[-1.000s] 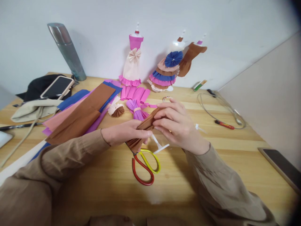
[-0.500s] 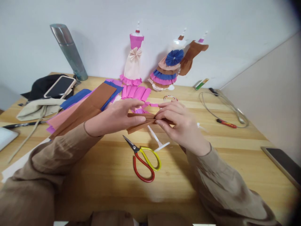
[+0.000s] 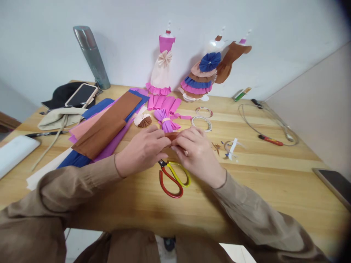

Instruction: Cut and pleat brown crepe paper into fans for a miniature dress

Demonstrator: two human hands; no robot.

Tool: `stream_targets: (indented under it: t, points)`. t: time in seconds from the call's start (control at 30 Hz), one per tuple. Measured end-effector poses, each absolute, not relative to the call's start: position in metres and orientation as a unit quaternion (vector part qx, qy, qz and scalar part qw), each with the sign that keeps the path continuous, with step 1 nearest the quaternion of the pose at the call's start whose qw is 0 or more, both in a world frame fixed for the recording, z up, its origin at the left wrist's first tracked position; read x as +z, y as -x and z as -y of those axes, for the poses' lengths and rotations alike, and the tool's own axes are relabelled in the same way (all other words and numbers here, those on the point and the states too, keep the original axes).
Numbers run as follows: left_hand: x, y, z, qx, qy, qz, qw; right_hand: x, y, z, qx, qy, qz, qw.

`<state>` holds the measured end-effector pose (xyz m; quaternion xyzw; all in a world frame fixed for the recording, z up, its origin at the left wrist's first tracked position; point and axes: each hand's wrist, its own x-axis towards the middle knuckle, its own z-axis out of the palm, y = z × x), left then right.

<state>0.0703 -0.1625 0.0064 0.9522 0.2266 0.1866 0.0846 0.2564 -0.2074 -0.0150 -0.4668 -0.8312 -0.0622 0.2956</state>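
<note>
A brown strip of crepe paper (image 3: 171, 136) is gathered between both hands above the table, mostly covered by the fingers. My left hand (image 3: 144, 150) is closed on its left part. My right hand (image 3: 196, 155) pinches it from the other side, fingertips close to those of the left. Just below the hands lie scissors (image 3: 175, 196) with one red and one yellow handle, their blades hidden. Beyond the hands sit a purple crepe-paper bow (image 3: 168, 123) and a cream-and-brown pleated paper piece (image 3: 144, 122).
Coloured crepe sheets (image 3: 109, 128) are stacked at left, beside a phone (image 3: 81, 95) and a flask (image 3: 93, 58). Pink folded paper (image 3: 164, 104) and tape rolls (image 3: 210, 126) lie ahead. Paper-dressed mannequins (image 3: 159, 75) stand by the wall. A cable (image 3: 248, 123) and scraps (image 3: 232, 148) lie at right.
My hands have come closer together, and the fingers now cover most of the brown paper. The view has shifted, showing the purple bow and tape rolls more fully.
</note>
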Motion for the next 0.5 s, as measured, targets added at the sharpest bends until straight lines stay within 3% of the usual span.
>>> stream_targets:
  t: [0.2, 0.5]
  points:
    - [-0.018, -0.064, 0.166, 0.206, -0.946, -0.247, 0.048, -0.022, -0.253, 0.225, -0.075, 0.478, 0.833, 0.270]
    - [-0.017, -0.049, 0.154, 0.304, -0.902, -0.302, 0.051, -0.052, -0.285, 0.239, -0.112, 0.516, 0.810, 0.256]
